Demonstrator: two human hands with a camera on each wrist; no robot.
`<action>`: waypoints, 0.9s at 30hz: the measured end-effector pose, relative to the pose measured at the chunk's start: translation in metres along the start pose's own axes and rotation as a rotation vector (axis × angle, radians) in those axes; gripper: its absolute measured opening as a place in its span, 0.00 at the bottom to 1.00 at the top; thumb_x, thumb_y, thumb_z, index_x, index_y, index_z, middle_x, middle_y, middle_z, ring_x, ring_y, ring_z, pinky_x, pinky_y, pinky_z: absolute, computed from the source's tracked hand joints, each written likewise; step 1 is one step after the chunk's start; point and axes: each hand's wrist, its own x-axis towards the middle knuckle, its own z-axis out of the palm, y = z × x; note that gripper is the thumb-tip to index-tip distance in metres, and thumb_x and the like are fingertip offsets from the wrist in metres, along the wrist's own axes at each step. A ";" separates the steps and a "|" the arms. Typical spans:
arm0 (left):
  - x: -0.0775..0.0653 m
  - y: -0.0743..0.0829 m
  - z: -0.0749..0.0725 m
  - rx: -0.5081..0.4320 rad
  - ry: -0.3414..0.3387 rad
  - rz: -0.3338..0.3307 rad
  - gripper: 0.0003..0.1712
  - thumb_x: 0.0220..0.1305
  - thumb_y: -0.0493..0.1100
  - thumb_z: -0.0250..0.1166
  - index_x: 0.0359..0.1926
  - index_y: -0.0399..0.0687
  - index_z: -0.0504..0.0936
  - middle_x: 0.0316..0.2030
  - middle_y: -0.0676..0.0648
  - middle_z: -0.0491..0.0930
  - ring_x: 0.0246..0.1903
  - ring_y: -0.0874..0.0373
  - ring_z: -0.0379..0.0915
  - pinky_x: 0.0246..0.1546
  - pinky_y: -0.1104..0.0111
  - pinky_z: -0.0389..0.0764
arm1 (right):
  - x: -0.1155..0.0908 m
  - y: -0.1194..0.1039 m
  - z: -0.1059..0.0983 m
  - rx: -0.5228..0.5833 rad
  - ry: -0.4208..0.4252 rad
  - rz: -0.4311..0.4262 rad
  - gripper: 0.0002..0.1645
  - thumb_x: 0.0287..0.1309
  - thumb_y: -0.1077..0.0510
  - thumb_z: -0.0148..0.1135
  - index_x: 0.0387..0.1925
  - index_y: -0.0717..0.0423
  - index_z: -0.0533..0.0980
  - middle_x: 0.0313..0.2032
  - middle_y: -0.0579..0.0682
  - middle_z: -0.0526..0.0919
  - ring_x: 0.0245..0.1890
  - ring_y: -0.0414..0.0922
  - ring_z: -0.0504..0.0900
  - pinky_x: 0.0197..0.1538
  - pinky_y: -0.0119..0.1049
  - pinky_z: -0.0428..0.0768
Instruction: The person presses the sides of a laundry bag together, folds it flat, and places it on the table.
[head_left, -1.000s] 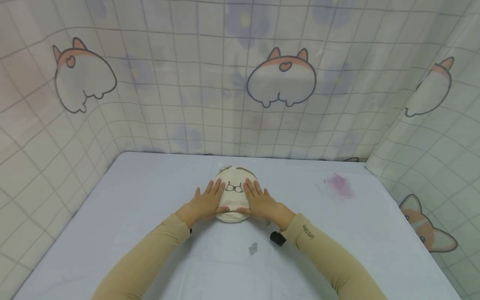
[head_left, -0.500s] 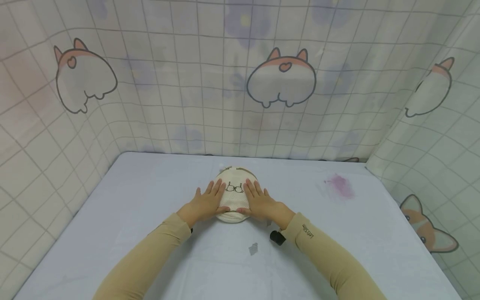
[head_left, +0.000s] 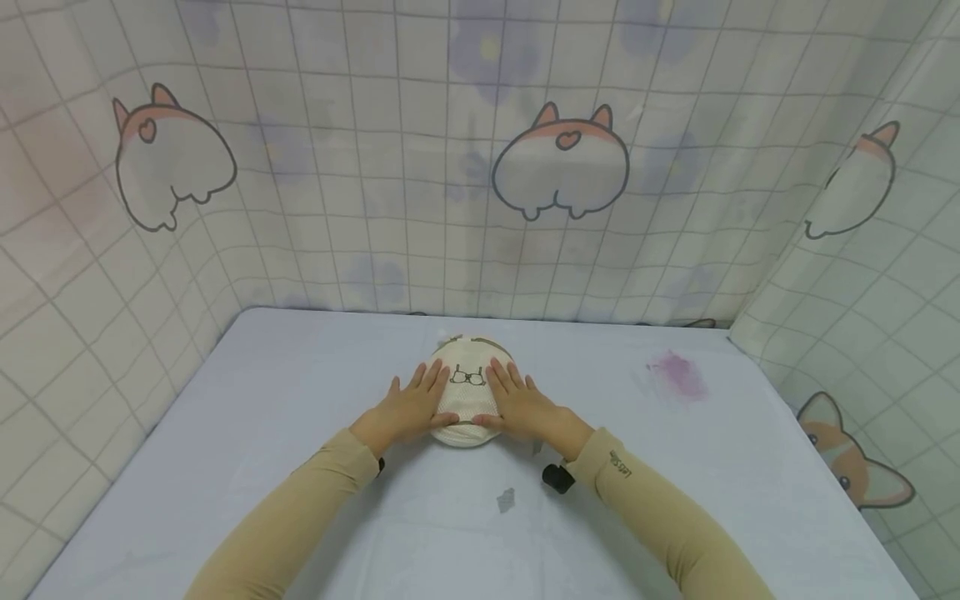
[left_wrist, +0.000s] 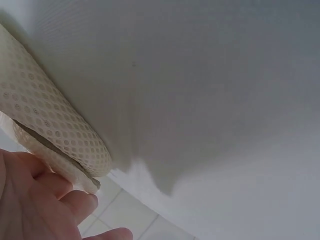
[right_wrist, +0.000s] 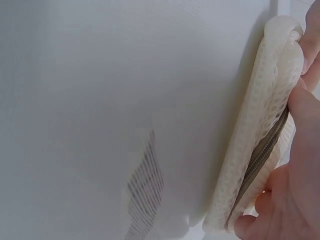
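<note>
A round cream mesh zip pouch [head_left: 467, 398], printed with a pair of glasses, lies on the white-covered table. My left hand [head_left: 408, 410] rests flat on its left side, fingers spread and straight. Across from it, my right hand [head_left: 525, 408] rests on the right side in the same way, the two thumbs pointing at each other near the lower edge. In the left wrist view the pouch's mesh side [left_wrist: 50, 105] shows beside the fingers. The right wrist view shows its brown zipper [right_wrist: 262, 152] along the edge, next to the right hand's fingers.
The table [head_left: 300, 358] has a pink stain [head_left: 678, 375] at the right and a small grey patch [head_left: 506, 500] in front of the pouch. A grid-patterned curtain [head_left: 375, 167] with corgi drawings hangs round the back and sides. Dark wrist cameras [head_left: 558, 478] sit under the sleeves.
The head view has tilted very slightly. Both hands stay resting on the pouch, and the pouch keeps its place.
</note>
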 end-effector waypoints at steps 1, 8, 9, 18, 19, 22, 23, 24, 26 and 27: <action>0.000 0.000 0.000 -0.005 0.003 0.003 0.50 0.78 0.64 0.51 0.81 0.34 0.43 0.80 0.35 0.38 0.78 0.36 0.36 0.70 0.32 0.49 | 0.000 0.000 0.000 0.002 0.003 -0.002 0.56 0.75 0.32 0.46 0.80 0.67 0.39 0.80 0.61 0.33 0.79 0.62 0.33 0.75 0.63 0.47; -0.004 -0.002 -0.003 -0.024 0.032 0.019 0.49 0.78 0.64 0.51 0.81 0.36 0.44 0.80 0.37 0.40 0.78 0.36 0.38 0.70 0.32 0.50 | -0.003 0.002 -0.005 0.006 -0.001 -0.015 0.57 0.74 0.30 0.45 0.81 0.64 0.38 0.80 0.60 0.32 0.79 0.60 0.33 0.75 0.64 0.45; -0.004 -0.002 -0.003 -0.026 0.034 0.020 0.49 0.78 0.64 0.51 0.81 0.36 0.44 0.81 0.37 0.40 0.78 0.36 0.38 0.70 0.32 0.49 | -0.003 0.003 -0.005 0.011 -0.003 -0.019 0.57 0.74 0.30 0.45 0.81 0.64 0.38 0.80 0.60 0.32 0.79 0.60 0.33 0.75 0.65 0.45; -0.007 -0.001 -0.004 -0.048 0.057 0.035 0.49 0.77 0.64 0.51 0.81 0.37 0.45 0.81 0.39 0.42 0.78 0.35 0.39 0.70 0.33 0.50 | -0.005 0.003 -0.006 0.028 0.007 -0.026 0.57 0.74 0.30 0.46 0.80 0.65 0.38 0.80 0.60 0.33 0.79 0.61 0.34 0.75 0.65 0.46; -0.006 -0.001 -0.003 -0.045 0.056 0.036 0.49 0.77 0.64 0.51 0.81 0.37 0.45 0.81 0.39 0.42 0.78 0.36 0.39 0.70 0.33 0.50 | -0.006 0.003 -0.005 0.035 0.012 -0.026 0.57 0.74 0.31 0.47 0.80 0.65 0.38 0.80 0.61 0.33 0.79 0.61 0.34 0.75 0.65 0.46; -0.007 -0.001 -0.002 -0.042 0.056 0.040 0.49 0.77 0.64 0.52 0.81 0.36 0.46 0.80 0.38 0.42 0.78 0.35 0.39 0.69 0.32 0.51 | -0.005 0.003 -0.002 0.046 0.017 -0.020 0.57 0.74 0.32 0.49 0.80 0.65 0.39 0.80 0.61 0.33 0.79 0.62 0.34 0.74 0.65 0.47; -0.007 -0.001 -0.002 -0.039 0.056 0.041 0.49 0.77 0.64 0.52 0.81 0.36 0.46 0.80 0.38 0.42 0.78 0.35 0.39 0.69 0.32 0.51 | -0.005 0.004 -0.001 0.046 0.014 -0.016 0.57 0.74 0.32 0.48 0.80 0.65 0.38 0.80 0.61 0.33 0.79 0.62 0.33 0.74 0.66 0.47; -0.007 -0.001 -0.001 -0.037 0.058 0.042 0.49 0.77 0.63 0.53 0.81 0.35 0.46 0.80 0.37 0.42 0.78 0.35 0.39 0.69 0.32 0.51 | -0.004 0.004 0.000 0.044 0.008 -0.011 0.57 0.74 0.32 0.48 0.80 0.65 0.38 0.80 0.61 0.32 0.79 0.61 0.32 0.74 0.66 0.47; -0.007 -0.001 -0.001 -0.030 0.063 0.040 0.49 0.77 0.63 0.53 0.81 0.35 0.46 0.80 0.37 0.42 0.78 0.35 0.39 0.69 0.31 0.52 | -0.004 0.003 0.001 0.037 0.004 -0.005 0.57 0.74 0.32 0.48 0.80 0.65 0.37 0.80 0.61 0.31 0.79 0.61 0.31 0.74 0.66 0.47; -0.007 -0.001 0.000 -0.025 0.068 0.040 0.49 0.77 0.62 0.53 0.80 0.34 0.46 0.80 0.37 0.42 0.77 0.35 0.39 0.68 0.31 0.52 | -0.004 0.003 0.002 0.028 -0.002 0.000 0.57 0.75 0.32 0.47 0.80 0.65 0.36 0.80 0.60 0.30 0.79 0.61 0.31 0.74 0.65 0.47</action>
